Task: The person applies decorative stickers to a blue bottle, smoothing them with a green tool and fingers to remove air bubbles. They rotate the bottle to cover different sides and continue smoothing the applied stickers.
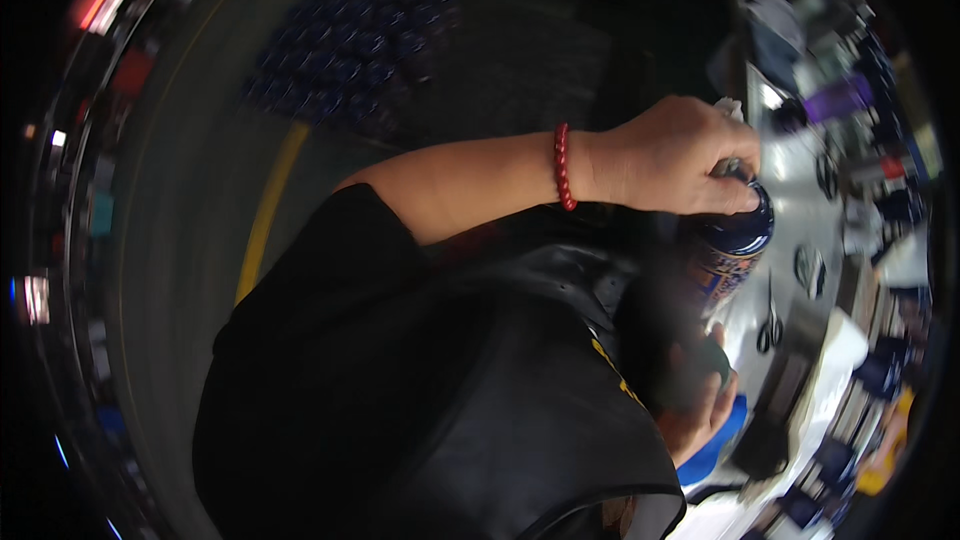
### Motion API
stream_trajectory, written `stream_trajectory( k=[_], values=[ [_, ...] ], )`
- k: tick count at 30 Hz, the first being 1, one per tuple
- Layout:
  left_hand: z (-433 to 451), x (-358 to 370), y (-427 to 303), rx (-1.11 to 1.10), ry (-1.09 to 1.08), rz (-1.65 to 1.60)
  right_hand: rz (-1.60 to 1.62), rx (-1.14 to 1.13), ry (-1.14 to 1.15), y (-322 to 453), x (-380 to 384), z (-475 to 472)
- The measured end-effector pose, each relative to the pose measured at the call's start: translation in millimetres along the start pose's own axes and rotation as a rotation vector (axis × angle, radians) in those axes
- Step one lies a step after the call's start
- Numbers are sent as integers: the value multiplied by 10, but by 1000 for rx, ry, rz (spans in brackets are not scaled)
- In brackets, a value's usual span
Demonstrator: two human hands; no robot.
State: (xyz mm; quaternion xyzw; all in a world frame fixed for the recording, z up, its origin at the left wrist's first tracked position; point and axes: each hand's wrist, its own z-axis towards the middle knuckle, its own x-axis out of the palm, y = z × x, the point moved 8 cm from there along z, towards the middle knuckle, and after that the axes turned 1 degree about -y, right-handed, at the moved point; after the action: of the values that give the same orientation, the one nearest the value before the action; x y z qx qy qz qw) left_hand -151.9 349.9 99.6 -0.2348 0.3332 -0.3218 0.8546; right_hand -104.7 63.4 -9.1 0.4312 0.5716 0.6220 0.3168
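Note:
My left hand (694,157), with a red bead bracelet (563,166) on its wrist, grips the top of a glossy dark blue bottle or jar (739,232) with its thumb and bent fingers. The vessel is tilted, and a patterned, many-coloured band covers its side. Below it, my right hand (697,409) curls around a dark green, rounded object (711,361) that is blurred. Whether this object touches the vessel cannot be told. A blue cloth or sheet (716,446) lies beside my right hand.
On the shiny metal worktable (787,217) lie scissors (769,330), more scissors (826,174) and a purple container (838,100). White sheet material (840,349) and many small items line its far side. Many dark blue rounded items (360,45) stand behind my left arm, near a yellow floor line (271,214).

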Motion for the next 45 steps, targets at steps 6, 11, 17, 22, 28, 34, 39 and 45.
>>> stream_trajectory(
  k=[6,11,17,22,28,34,39,45],
  values=[
    [-953,-551,1197,-96,-69,521,-413,-170,-37,64,136,471],
    [-1600,-1193,2696,-399,22,803,-1217,-481,35,274,43,1006],
    [-1764,-1904,4134,-655,47,923,-1658,-681,156,-210,189,1917],
    [-1690,-2629,5081,-846,-178,935,-1570,-546,201,-640,201,2426],
    [-1442,-3412,6131,-950,-267,973,-1824,-562,155,-750,268,2422],
    [-1435,-4104,6777,-959,-347,1183,-1772,-471,123,-707,380,2406],
    [-1746,-4353,7200,-1132,-405,1176,-1863,-474,165,-713,438,2396],
    [-1946,-4395,7441,-1103,-343,1305,-1904,-349,140,-713,164,2362]
  ],
)
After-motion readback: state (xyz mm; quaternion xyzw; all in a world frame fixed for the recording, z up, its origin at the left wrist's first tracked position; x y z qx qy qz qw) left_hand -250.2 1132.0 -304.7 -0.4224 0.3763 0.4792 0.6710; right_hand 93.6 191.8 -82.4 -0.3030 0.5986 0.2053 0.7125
